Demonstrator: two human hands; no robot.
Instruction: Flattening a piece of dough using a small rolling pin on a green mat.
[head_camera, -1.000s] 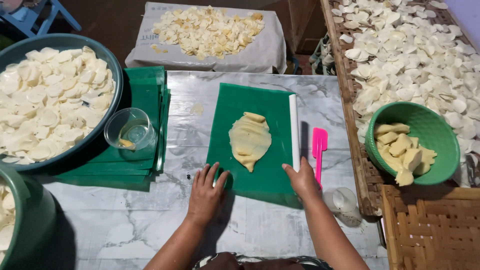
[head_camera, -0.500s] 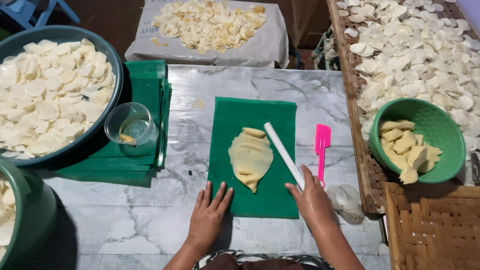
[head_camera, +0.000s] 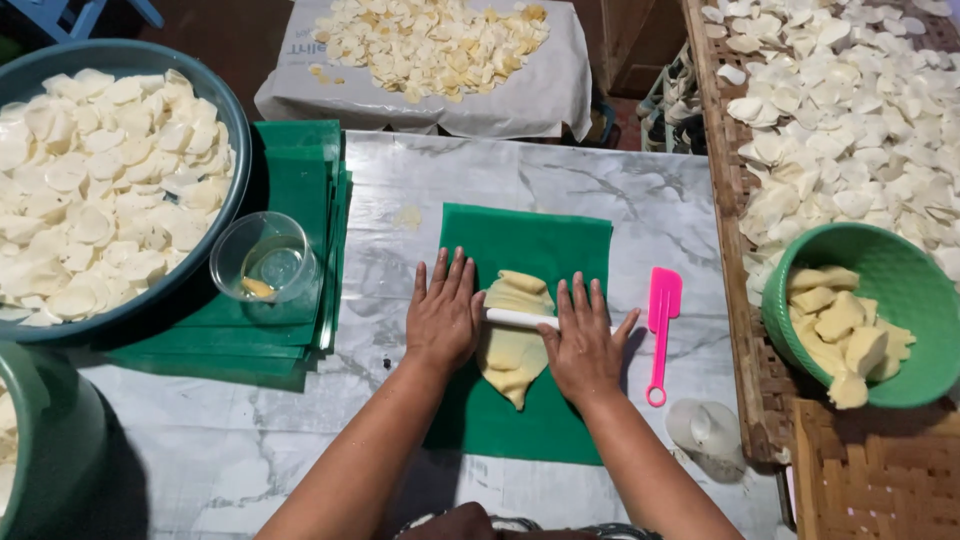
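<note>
A green plastic sheet lies on the marble table. On it rests a flattened piece of pale yellow dough. A white rolling stick lies crosswise over the dough. My left hand and my right hand press flat on the stick's two ends, fingers spread and pointing away from me.
A pink spatula lies right of the sheet. A green bowl of dough chunks sits at right beside a tray of white discs. At left are a big bowl of discs, a clear cup and stacked green sheets.
The stick went from lying along the sheet's right edge to lying across the dough. Both hands moved up from the sheet's near edge onto the stick.
</note>
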